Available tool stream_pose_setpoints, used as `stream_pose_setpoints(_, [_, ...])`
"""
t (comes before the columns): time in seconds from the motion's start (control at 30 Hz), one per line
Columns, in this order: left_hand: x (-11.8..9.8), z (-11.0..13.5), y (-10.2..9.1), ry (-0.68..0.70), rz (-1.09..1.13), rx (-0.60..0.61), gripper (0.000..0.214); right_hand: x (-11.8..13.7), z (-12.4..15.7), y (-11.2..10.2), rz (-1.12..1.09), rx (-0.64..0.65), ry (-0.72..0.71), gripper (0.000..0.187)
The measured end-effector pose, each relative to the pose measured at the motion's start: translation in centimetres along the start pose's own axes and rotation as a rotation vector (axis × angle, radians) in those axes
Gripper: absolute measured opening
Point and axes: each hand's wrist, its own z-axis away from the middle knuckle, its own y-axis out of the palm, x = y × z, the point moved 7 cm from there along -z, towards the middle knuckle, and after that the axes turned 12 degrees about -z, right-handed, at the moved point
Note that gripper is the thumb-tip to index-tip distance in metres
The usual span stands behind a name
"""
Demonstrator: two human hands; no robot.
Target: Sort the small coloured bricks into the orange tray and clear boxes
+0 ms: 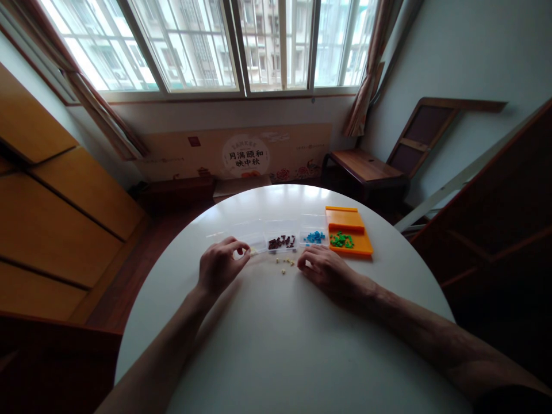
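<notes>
- The left hand (pixel 219 264) has thumb and forefinger close together at the leftmost clear tray (pixel 257 241); whether they clamp anything cannot be told. A weak pinch could drop a tiny piece.
- The curled right hand (pixel 330 270), grip hidden, is beside loose pale-yellow pieces (pixel 283 272) on the round white table (pixel 259 339); brushing could scatter them.
- Its knuckles could nudge the blue pieces (pixel 315 237).

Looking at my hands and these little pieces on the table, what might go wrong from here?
The loose pale yellow pieces lie close to your right hand, so a sideways brush might scatter them across the white table. That hand is also just in front of the blue pieces, so a bump could disturb them. The brown pieces sit beside the blue, so colours might mix.
</notes>
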Motion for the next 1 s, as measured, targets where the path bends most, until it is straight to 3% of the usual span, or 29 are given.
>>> stream_pose_setpoints(0.77, [0.6, -0.2, 0.1, -0.066, -0.007, 0.085, 0.015, 0.3, 0.1, -0.5, -0.026, -0.064, -0.011, 0.012])
stream_pose_setpoints(1.0, [1.1, -0.2, 0.2, -0.097, 0.167, 0.106, 0.016, 0.0, 0.1, -0.4, -0.050, -0.072, -0.004, 0.016])
